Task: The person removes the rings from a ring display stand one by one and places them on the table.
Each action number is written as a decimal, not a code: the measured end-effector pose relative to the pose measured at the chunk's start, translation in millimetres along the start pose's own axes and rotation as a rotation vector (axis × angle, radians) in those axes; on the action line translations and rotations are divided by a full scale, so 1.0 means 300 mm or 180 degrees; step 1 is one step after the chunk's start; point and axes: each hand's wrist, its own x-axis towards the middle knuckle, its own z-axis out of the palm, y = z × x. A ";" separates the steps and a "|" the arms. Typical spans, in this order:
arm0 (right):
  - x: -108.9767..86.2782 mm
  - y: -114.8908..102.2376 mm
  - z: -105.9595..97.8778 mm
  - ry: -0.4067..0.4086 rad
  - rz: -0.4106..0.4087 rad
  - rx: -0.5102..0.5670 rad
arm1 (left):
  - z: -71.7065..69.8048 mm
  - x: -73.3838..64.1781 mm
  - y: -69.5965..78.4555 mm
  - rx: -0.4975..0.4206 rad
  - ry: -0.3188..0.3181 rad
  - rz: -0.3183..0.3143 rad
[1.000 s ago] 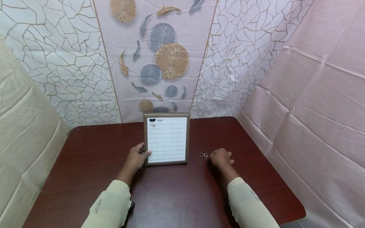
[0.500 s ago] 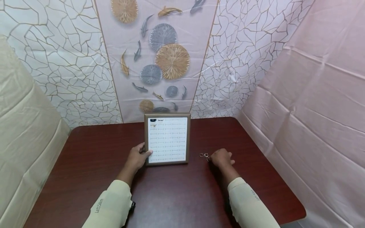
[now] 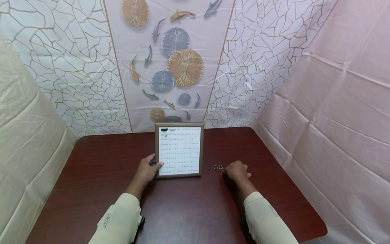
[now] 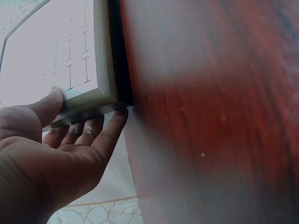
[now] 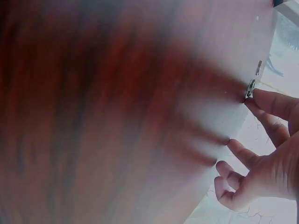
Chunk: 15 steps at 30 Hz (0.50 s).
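Observation:
A wooden-framed ring display board (image 3: 181, 152) stands upright on the table, its white face marked with rows of small slots. A black ring (image 3: 164, 130), a thin dark-toned ring (image 3: 172, 129) and a gold-toned ring (image 3: 164, 135) sit in its top left slots. My left hand (image 3: 147, 169) grips the frame's lower left edge, thumb on the front, fingers behind. To the board's right, thumb and forefinger of my right hand (image 3: 237, 170) pinch at a silver ring (image 5: 251, 87) at the table surface; the other fingers are spread. Two more rings, one plain (image 3: 215, 167) and one thicker (image 3: 220, 167), lie beside it.
The dark red-brown table (image 3: 182, 210) has rounded corners. A patterned curtain (image 3: 182, 67) hangs behind its far edge, right behind the board. Plain pale cloth (image 3: 329, 112) hangs at the right side, and more cloth (image 3: 27, 142) at the left.

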 end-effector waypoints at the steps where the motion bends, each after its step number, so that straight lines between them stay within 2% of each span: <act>1: 0.000 0.001 -0.001 -0.0017 -0.0014 -0.0023 | 0.001 0.000 0.000 0.0005 -0.0001 0.0005; 9: 0.005 0.014 -0.002 -0.0024 -0.0064 0.0303 | -0.004 -0.003 -0.007 -0.0039 -0.0011 -0.0012; 12: 0.004 0.012 -0.008 0.0066 -0.0051 0.0404 | -0.005 -0.003 -0.007 -0.0042 -0.0014 -0.0019; 15: 0.001 0.004 -0.016 0.0288 -0.0139 0.0584 | -0.005 -0.003 -0.002 -0.0024 -0.0020 -0.0019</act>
